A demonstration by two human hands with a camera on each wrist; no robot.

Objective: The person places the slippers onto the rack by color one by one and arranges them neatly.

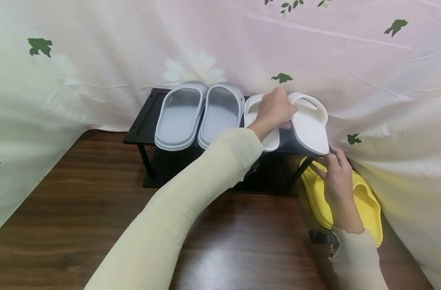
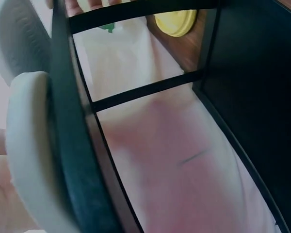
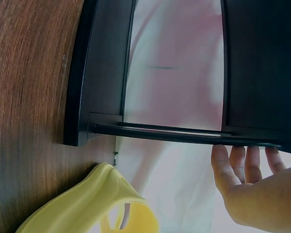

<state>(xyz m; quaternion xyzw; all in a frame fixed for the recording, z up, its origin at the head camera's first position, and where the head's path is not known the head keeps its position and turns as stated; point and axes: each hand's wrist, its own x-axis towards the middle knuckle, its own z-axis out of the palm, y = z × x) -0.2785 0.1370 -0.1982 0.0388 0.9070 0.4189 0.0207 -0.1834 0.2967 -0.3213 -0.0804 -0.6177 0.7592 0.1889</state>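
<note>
On the upper level of a black two-tiered rack (image 1: 144,121), which stands upright, we find two plain white slippers side by side towards its three o'clock end: the inner slipper (image 1: 272,139), partly hidden, and the outer slipper (image 1: 309,125) at three o'clock from it. We see both with insoles facing up and toes pointing towards eleven o'clock, a broad band spanning the toe end of each. The outer slipper's rounded heel reaches our rack's front edge near its corner.

Long sleeves (image 1: 184,201) — plain, pale cream
</note>
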